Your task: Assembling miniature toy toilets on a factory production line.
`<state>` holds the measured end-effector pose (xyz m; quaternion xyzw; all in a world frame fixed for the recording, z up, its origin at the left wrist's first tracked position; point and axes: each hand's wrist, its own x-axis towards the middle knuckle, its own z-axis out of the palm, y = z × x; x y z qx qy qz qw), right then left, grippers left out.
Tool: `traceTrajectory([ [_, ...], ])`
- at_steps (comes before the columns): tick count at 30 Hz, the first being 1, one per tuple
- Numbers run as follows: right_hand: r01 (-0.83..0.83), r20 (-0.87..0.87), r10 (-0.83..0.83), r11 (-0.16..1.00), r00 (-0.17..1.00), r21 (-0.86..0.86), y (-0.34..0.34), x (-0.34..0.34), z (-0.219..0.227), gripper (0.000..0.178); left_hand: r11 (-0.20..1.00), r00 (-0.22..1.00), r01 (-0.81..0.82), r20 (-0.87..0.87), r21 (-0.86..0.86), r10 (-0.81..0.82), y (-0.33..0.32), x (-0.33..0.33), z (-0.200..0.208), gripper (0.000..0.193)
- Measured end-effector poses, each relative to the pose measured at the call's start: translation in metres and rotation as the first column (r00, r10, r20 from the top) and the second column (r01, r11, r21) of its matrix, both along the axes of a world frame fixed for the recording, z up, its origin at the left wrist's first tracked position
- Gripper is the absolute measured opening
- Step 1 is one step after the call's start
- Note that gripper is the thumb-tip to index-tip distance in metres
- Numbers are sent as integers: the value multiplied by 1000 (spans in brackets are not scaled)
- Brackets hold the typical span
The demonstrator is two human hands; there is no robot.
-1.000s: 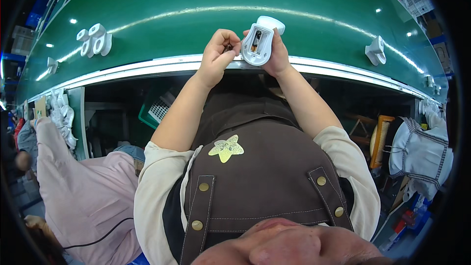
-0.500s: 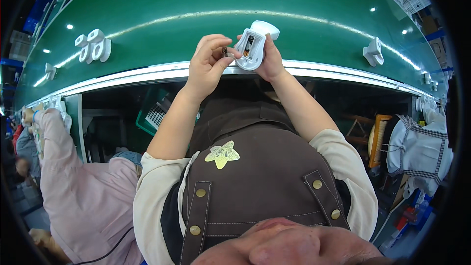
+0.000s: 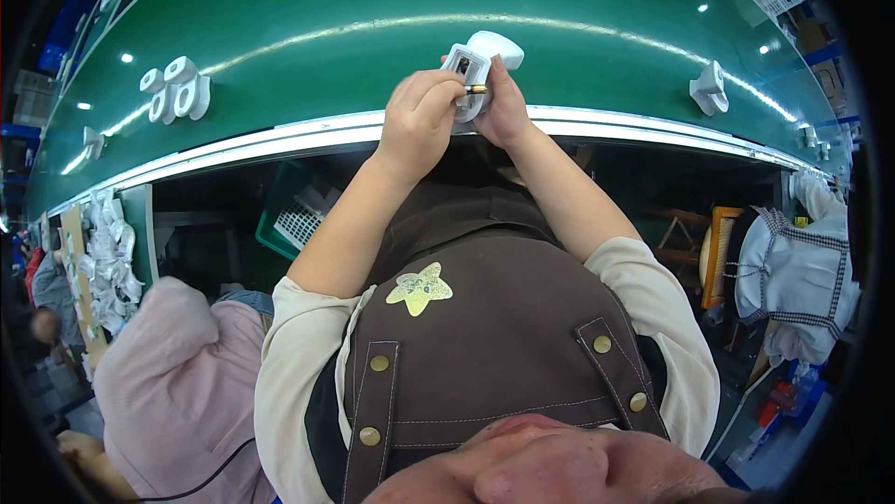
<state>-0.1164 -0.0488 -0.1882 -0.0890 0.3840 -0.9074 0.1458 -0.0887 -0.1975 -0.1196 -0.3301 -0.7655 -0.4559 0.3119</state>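
Observation:
My right hand (image 3: 509,110) holds a white plastic device (image 3: 493,47) with a rounded head, just above the table's near edge. Its open battery compartment (image 3: 461,66) faces me, with something dark inside. Closed in a pinch, my left hand (image 3: 421,122) has a small black-and-gold battery (image 3: 476,89) at its fingertips, across the lower part of the compartment. The left fingers cover part of the opening, so I cannot tell how much of the battery is inside.
On the green table (image 3: 326,66) several white devices (image 3: 177,89) stand at the left, and another white device (image 3: 709,89) at the right. A green basket (image 3: 277,224) sits below the edge. To my left is a person in a pink sleeve (image 3: 177,373).
My left hand has moved right and up onto the device, bringing the battery over the compartment. The device has shifted slightly up and left. The neighbouring person's arm has drawn back from the table.

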Motion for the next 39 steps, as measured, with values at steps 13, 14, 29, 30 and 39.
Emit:
traceTrajectory([
  [13,-3,-6,3,1000,1000,11,-14,1,2,58,997,998,-29,51,69,26,-6,1,1,29],
  [14,-14,-16,15,1000,1000,18,-16,1,3,57,997,998,-32,53,69,29,-6,-2,-1,29],
  [29,113,9,-114,990,993,80,-35,2,12,60,975,937,-205,-305,-89,169,-21,-18,-23,40],
  [30,114,10,-115,990,993,80,-36,3,13,60,959,935,-243,-299,-148,190,-23,-11,-17,44],
  [39,16,-17,-13,986,1000,163,-51,4,16,56,997,998,-33,57,70,29,-40,-27,-41,47],
])
